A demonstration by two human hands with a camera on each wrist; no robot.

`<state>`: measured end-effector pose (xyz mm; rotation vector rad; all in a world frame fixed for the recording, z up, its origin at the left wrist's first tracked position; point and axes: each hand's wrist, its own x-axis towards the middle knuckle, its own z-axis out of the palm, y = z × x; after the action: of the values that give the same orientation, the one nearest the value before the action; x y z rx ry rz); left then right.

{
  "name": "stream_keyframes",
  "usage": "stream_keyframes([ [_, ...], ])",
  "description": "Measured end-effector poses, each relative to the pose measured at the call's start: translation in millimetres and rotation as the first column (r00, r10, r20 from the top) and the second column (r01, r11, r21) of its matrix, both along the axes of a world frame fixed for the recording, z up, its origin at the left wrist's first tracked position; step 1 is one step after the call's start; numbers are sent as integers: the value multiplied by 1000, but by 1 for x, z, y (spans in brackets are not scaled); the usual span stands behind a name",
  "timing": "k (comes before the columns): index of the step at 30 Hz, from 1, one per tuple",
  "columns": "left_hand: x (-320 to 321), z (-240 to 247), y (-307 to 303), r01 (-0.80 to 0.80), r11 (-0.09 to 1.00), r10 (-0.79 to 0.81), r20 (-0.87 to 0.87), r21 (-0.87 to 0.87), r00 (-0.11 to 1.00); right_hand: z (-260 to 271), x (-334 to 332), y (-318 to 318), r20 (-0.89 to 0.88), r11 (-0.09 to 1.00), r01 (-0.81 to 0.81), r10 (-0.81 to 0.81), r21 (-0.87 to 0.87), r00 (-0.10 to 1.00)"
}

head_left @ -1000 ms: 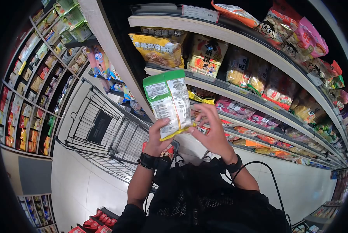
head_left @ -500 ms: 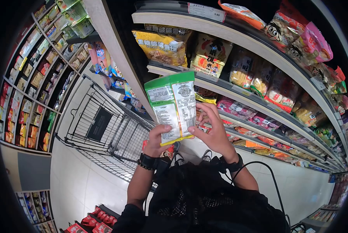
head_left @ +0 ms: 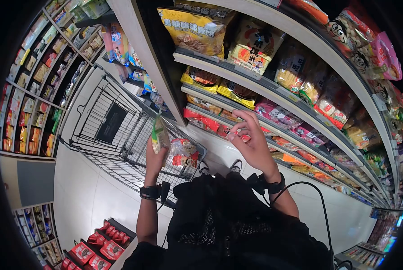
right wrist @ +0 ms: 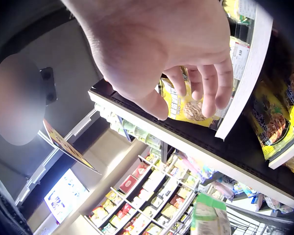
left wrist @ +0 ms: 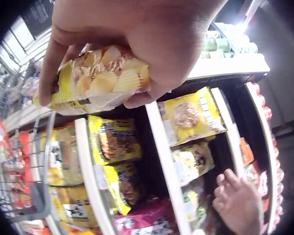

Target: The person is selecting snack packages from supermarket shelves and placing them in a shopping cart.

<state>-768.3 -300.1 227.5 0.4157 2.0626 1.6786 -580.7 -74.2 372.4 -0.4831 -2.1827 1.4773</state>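
My left hand [head_left: 154, 158] grips a green-and-white snack bag [head_left: 159, 135] over the near end of the shopping cart [head_left: 110, 123]. Edge-on in the head view, the bag [left wrist: 104, 81] shows its yellow side between thumb and fingers in the left wrist view. In the right wrist view its green top and pale back are seen low down. My right hand [head_left: 255, 147] is raised in front of the shelves with fingers loosely bent and nothing in them. Beneath the left hand, red and clear snack packets [head_left: 183, 153] lie in the cart.
Shelves of bagged snacks rise ahead and to the right, with a yellow bag [head_left: 194, 31] near the upright post [head_left: 143, 49]. Red packets [head_left: 111, 249] fill a low display at the lower left. A black cable [head_left: 321, 198] loops from the right wrist.
The left hand has carried the bag left and down over the cart, turning it edge-on. The right hand has come away from the bag and stays raised. The head view has shifted slightly downward.
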Motion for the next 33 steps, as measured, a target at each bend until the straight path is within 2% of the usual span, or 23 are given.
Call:
stream_keyframes([
  [1,1,-31,-6,19,1000,-22,-133,-20,991,0,-1,0,2,1000,-7,7,-3,1000],
  [2,4,-35,-9,146,980,-173,-214,-133,961,0,-2,-1,20,1000,-18,18,2,1000],
  [4,9,-106,-34,337,918,-356,-60,-208,933,0,-3,0,33,1000,-29,28,11,999],
  [6,26,-124,-43,434,771,-394,186,-466,900,1,-2,1,75,998,-50,48,33,996],
  [8,33,-116,-39,470,822,-341,382,-323,859,-2,1,4,42,997,-65,64,29,997],
  [10,24,-118,-30,468,852,-388,315,-235,866,-6,5,10,47,995,-86,84,46,995],
  [12,12,-72,-1,435,885,-373,311,-163,874,-8,10,15,58,995,-83,80,50,995],
  [14,-8,-33,35,467,878,-465,45,-107,884,-3,17,22,33,990,-92,89,104,995],
  [16,-20,39,79,496,864,-498,-286,-86,818,2,26,29,13,995,-94,94,14,996],
  [18,-14,128,122,522,853,-460,-463,5,757,5,39,39,3,996,-90,90,27,996],
  [20,-8,199,162,509,860,-336,-709,38,620,7,54,51,1,995,-92,92,43,996],
  [21,-1,233,182,501,864,-204,-875,51,440,6,62,56,-9,997,-78,78,29,997],
  [22,6,262,201,450,890,-65,-959,68,274,6,69,63,-19,998,-66,66,15,998],
  [23,16,289,217,412,908,-12,-979,75,205,6,76,69,-22,998,-59,60,27,998],
  [24,25,311,231,375,925,-13,-983,57,181,8,84,75,-28,997,-65,66,36,997],
  [25,30,331,247,372,927,8,-997,37,80,9,91,81,-24,997,-59,60,39,998],
  [26,32,345,263,353,935,-13,-998,7,54,10,98,87,-20,998,-54,54,42,998],
  [28,37,363,285,291,948,-129,-991,-131,-24,8,109,99,-46,998,-49,50,26,998],
  [29,36,369,293,284,950,-128,-991,-131,-31,7,116,105,-31,999,-40,41,24,999],
  [31,31,375,306,263,889,-362,-927,-376,-99,12,125,114,-31,999,-14,16,40,999],
  [32,28,379,310,253,858,-431,-895,-446,-116,11,129,119,-39,999,-16,17,37,999],
  [33,23,379,316,317,830,-460,-885,-459,-79,10,132,124,-43,1000,-8,9,24,999],
])
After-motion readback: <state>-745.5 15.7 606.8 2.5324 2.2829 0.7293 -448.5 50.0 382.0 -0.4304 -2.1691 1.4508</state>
